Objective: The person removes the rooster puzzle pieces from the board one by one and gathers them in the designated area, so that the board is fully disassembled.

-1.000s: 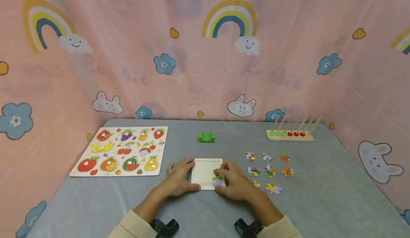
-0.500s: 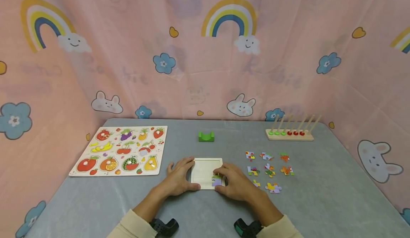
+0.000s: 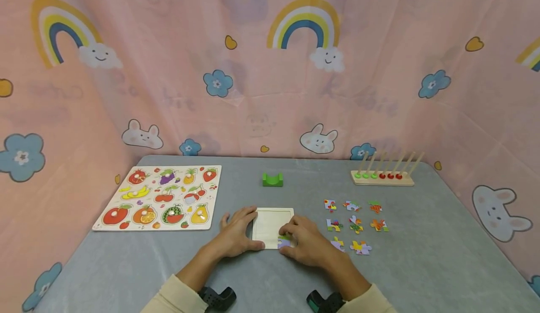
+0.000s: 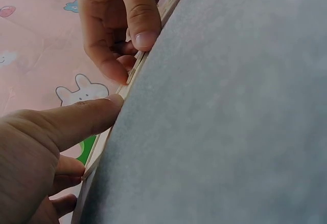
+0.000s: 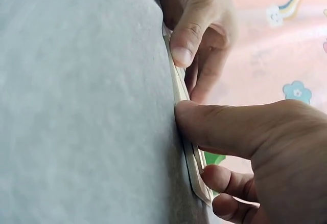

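Note:
A small pale wooden puzzle tray (image 3: 266, 224) lies flat on the table in front of me. My left hand (image 3: 235, 235) holds its left side, thumb at the near edge and fingers at the far corner. In the tray's near right corner is a purple and green puzzle piece (image 3: 284, 242), pinched between thumb and fingers of my right hand (image 3: 310, 242). The left wrist view has the left thumb (image 4: 92, 119) against the tray's edge. From the right wrist, the right thumb (image 5: 209, 124) presses at the tray's near rim, its other fingers curled behind; the piece is hidden there.
Several loose puzzle pieces (image 3: 356, 224) lie right of the tray. A fruit peg puzzle board (image 3: 156, 198) is on the left. Behind the tray stands a green curved block (image 3: 272, 180); a wooden peg rack (image 3: 381, 178) with green and red beads stands at the back right.
My right hand has shifted slightly left over the tray, and the purple and green puzzle piece has slid left with it. The left hand keeps its hold on the tray.

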`<state>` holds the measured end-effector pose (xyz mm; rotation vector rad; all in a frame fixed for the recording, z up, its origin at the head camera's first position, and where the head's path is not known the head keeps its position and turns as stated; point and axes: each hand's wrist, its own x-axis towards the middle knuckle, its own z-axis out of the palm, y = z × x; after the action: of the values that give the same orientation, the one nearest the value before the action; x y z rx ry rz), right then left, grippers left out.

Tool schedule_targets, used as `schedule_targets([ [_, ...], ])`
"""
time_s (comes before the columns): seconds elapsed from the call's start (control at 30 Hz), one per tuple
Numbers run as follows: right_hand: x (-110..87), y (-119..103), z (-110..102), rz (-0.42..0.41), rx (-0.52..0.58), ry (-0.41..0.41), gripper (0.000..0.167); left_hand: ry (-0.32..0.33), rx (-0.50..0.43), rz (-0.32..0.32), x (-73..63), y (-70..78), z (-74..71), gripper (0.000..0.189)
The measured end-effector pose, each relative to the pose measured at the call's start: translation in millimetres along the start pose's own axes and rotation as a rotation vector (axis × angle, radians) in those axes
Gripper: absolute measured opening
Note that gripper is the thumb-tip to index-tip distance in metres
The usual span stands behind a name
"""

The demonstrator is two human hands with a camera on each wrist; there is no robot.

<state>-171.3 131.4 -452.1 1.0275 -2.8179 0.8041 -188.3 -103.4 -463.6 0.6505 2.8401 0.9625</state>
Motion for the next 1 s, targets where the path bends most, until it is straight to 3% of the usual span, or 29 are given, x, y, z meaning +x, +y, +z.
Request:
schedule_targets([
  [0.23,0.8,-4.7,-2.7,-0.004,-0.017,-0.027,0.021,-0.005,0.006,-0.005,0.5,-0.4,-0.6,0.081],
  [0.67,-13.5,-6.4,-32.4,-0.049,0.100,0.120,0.026,-0.006,-0.009,0.000,-0.4,1.9,0.4,0.081],
  [0.87,-26.8,-1.5,-49.8,-0.043,0.086,0.159,0.047,-0.009,-0.017,0.000,-0.7,1.7,0.2,0.082],
  [1.0,-36.6,3.7,-58.3,-0.058,0.053,0.221,0.046,-0.009,-0.014,0.000,-0.4,1.7,-0.2,0.082],
])
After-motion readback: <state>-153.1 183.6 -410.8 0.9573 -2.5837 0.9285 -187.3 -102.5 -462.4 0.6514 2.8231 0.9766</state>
